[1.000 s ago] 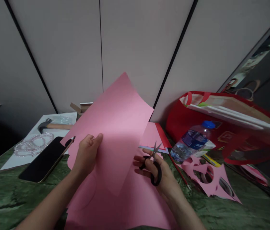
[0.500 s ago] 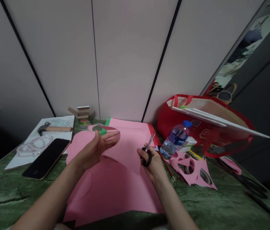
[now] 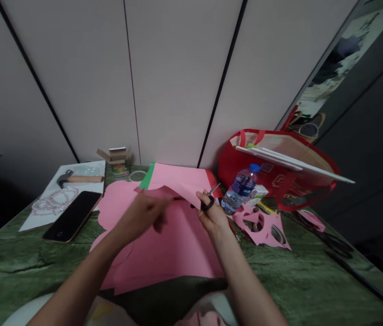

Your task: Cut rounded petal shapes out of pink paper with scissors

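My right hand (image 3: 214, 217) is closed around a pair of small black-handled scissors (image 3: 207, 203), blades pointing up and to the right. At its fingertips is the edge of a lifted, curved pink paper piece (image 3: 189, 192); whether they grip it I cannot tell. My left hand (image 3: 147, 210), somewhat blurred, hovers left of that piece with one finger stretched to the right and the others drooping apart. I see nothing in it. Beneath both hands lies a large pink paper sheet (image 3: 177, 253). To its left is pink paper with a scalloped edge (image 3: 113, 203).
Left are a black phone (image 3: 72, 217), a hammer (image 3: 82, 179), beaded strands (image 3: 55, 201) and an open small box (image 3: 119, 162). To the right stand a water bottle (image 3: 240, 190) and red bag (image 3: 230, 158), near pink paper scraps (image 3: 266, 231) and black larger scissors (image 3: 337, 244).
My left hand has turned from spread, palm-sideways fingers to a lowered, partly curled pose. The loose pink piece has moved right, to my right hand. The whole view has shifted slightly.
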A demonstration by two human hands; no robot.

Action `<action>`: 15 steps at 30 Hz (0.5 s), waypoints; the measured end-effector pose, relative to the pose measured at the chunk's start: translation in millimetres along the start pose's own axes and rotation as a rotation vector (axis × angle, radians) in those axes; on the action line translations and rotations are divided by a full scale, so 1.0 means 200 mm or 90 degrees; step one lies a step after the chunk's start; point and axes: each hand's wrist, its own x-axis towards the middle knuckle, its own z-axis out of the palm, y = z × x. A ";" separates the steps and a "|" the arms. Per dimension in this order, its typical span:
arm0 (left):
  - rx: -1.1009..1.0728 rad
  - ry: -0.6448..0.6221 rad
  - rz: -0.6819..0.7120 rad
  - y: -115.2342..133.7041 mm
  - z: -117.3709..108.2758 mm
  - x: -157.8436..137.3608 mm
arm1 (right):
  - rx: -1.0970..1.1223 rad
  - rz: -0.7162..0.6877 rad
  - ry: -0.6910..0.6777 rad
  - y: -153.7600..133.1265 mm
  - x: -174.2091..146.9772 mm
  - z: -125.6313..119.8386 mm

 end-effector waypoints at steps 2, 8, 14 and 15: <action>-0.002 -0.197 -0.015 0.00 0.05 -0.02 | -0.004 -0.016 0.000 -0.02 -0.02 0.04; -0.224 -0.249 0.169 0.02 0.13 0.02 | -0.038 -0.078 -0.028 -0.09 -0.12 0.19; -0.260 0.124 0.035 -0.10 0.16 0.06 | -0.168 -0.153 -0.017 -0.02 -0.11 0.12; -0.272 0.143 0.025 -0.14 0.16 0.08 | -0.175 -0.149 -0.011 0.01 -0.10 0.08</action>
